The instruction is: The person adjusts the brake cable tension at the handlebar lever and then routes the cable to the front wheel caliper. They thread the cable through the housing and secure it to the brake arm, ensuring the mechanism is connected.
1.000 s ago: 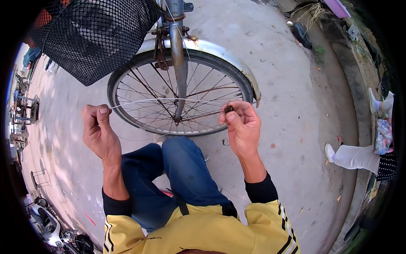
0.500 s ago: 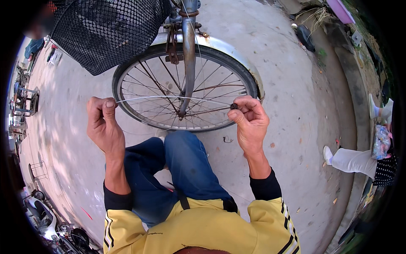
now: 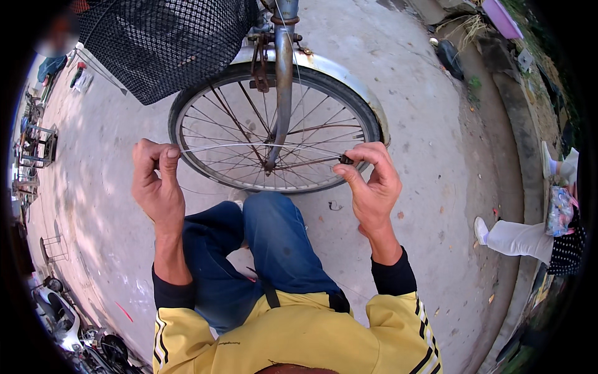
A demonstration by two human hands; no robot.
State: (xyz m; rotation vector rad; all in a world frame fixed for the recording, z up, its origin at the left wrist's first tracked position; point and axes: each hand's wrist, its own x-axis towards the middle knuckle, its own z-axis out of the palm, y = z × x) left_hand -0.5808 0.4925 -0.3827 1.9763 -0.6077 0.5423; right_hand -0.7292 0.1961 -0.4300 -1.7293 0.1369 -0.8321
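My left hand (image 3: pixel 157 181) pinches one end of a thin pale cable (image 3: pixel 237 143) between thumb and fingers, left of the bicycle's front wheel (image 3: pixel 182 134). My right hand (image 3: pixel 374 187) grips a small dark fitting (image 3: pixel 346 159) at the cable's other end with thumb and forefinger, near the wheel's lower right. The slightly bowed cable crosses in front of the spokes and rusty fork (image 3: pixel 284 81). A dented silver mudguard (image 3: pixel 349 81) arches over the tyre, and a black mesh basket (image 3: pixel 156 43) hangs at upper left.
A seated person in white trousers (image 3: pixel 517 237) is at the right beside a drainage channel (image 3: pixel 511 149). A pink tub (image 3: pixel 501 15) lies at upper right. Metal stands (image 3: pixel 37 146) and a scooter (image 3: pixel 65 315) line the left edge of the concrete ground (image 3: pixel 423 156).
Both hands have shifted a little to the right in the picture, still holding the cable and fitting. The bicycle appears slightly higher and further right.
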